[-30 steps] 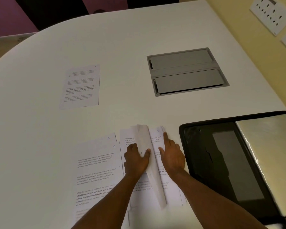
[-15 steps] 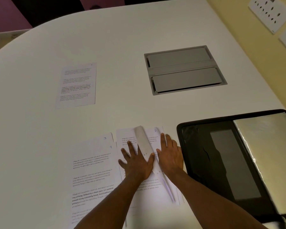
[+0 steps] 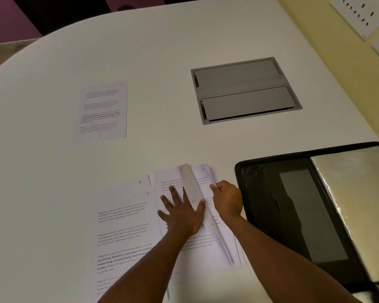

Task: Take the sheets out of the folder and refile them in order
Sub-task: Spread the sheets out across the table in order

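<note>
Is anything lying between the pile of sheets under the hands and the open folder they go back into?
Nothing visible. Only bare table separates the pile of sheets from the open folder beside it. The right hand rests at the pile's folder-side edge.

The white table (image 3: 184, 40) lies bare across its far half and down its left side, so a hand can sweep there freely. A lone sheet (image 3: 102, 111) lies flat at the far left, and a grey hatch (image 3: 245, 90) sits flush in the top, right of centre; neither rises to block a pass. Near the front, the left hand (image 3: 182, 212) and right hand (image 3: 227, 199) cover the paper stack (image 3: 197, 184). The open black folder (image 3: 293, 204) fills the right front corner, just beside the right hand.
</note>
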Available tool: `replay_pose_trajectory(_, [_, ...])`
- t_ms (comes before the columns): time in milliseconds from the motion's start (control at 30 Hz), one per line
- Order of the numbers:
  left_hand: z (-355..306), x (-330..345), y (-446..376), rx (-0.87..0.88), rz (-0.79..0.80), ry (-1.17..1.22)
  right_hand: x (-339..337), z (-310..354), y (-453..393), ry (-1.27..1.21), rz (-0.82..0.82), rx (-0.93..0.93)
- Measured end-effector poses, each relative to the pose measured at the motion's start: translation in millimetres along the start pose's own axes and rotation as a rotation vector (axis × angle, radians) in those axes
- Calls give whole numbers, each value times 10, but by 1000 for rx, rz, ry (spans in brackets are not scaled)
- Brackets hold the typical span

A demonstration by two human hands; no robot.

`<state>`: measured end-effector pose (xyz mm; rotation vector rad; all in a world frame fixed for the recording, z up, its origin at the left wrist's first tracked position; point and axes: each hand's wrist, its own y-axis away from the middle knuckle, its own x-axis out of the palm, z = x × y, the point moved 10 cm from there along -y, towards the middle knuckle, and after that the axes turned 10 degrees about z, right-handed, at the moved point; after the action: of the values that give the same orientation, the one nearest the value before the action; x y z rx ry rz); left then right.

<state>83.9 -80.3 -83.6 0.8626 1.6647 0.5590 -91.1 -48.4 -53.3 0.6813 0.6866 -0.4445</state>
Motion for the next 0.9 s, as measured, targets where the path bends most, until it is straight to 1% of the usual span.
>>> replay_pose_trajectory(133, [7, -1, 1, -7, 6, 10, 7, 91, 52, 113, -14, -80])
replay_pose_trajectory(200, [-2, -19, 20, -16, 7, 6, -22, 222, 134, 143, -80, -202])
replay_pose_trajectory(267, [-5, -31, 35, -25, 12, 2, -38, 323, 225, 245, -162, -329])
replay_pose_trajectory(300, [-3, -29, 39, -27, 14, 1, 10, 348, 244, 304, -162, -378])
replay_pose_trajectory(367, [5, -20, 46, -28, 17, -3, 140, 341, 232, 415, -107, -440])
replay_pose_trajectory(500, [-24, -8, 61, -29, 30, -7, 240, 285, 254, 508, 17, -488])
replay_pose_trajectory(533, [-37, -9, 63, -30, 33, -6, 264, 253, 249, 507, 48, -490])
replay_pose_trajectory(600, [-33, -43, 66, -34, 28, -3, 293, 231, 247, 499, 36, -520])
replay_pose_trajectory(700, [-31, -50, 69, -32, 26, 1, 286, 249, 247, 496, -5, -538])
replay_pose_trajectory(733, [-29, -53, 74, -31, 23, 3, 232, 265, 252, 467, -57, -531])
replay_pose_trajectory(800, [-27, -61, 86, -34, 20, 8, 101, 246, 244, 297, -92, -460])
replay_pose_trajectory(833, [-23, -62, 84, -33, 20, 10, 114, 180, 196, 217, -53, -401])
replay_pose_trajectory(867, [-25, -63, 82, -28, 21, 13, 93, 140, 175, 150, -50, -362])
replay_pose_trajectory(900, [-28, -62, 80, -21, 24, 21, 39, 142, 171, 145, -94, -351])
